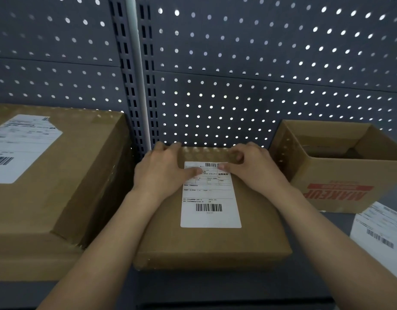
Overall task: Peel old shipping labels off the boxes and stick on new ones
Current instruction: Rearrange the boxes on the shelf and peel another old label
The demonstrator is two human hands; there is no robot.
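Now left hand (164, 172), right hand (254, 170) relaxed, thumbs pressing label (210, 198) top edge; big box (65, 180), open box (336, 173) flank.

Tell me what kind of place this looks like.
Probably a shipping or packing station in a stockroom. Cardboard boxes carry barcode shipping labels, one open carton is printed MAKEUP, and a grey pegboard wall with slotted uprights stands behind them.

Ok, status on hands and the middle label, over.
Hands: left hand, right hand on middle box, thumbs on top edge of label. Label lies flat. Nothing blocking.
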